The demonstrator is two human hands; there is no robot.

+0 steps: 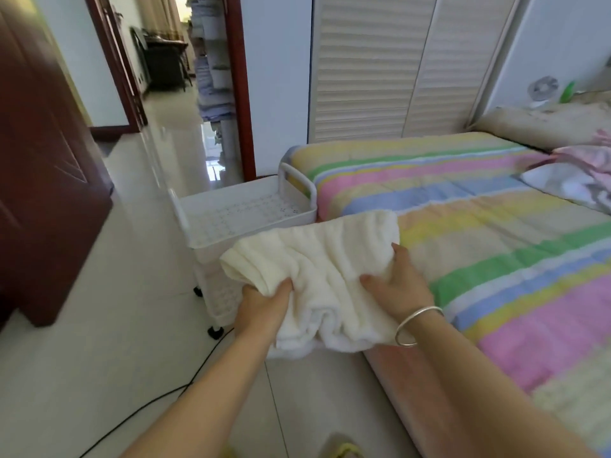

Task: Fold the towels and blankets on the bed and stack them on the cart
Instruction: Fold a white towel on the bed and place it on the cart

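A folded cream-white towel (317, 259) hangs in the air between the bed's near corner and the white cart (244, 209). My left hand (264, 302) grips its near left edge from below. My right hand (396, 285), with a silver bangle on the wrist, holds the right side, thumb on top and fingers curled round the edge. The cart's top tray holds nothing and stands just beyond the towel, against the foot of the bed (479, 226), which has a pastel striped cover. More crumpled pink and white fabric (575, 180) lies on the bed at the far right.
A dark red door (43, 180) stands open at the left. A black cable (158, 401) runs across the pale tiled floor by the cart's wheels. Louvred wardrobe doors (396, 67) rise behind the bed. An open doorway (198, 77) leads to a hallway.
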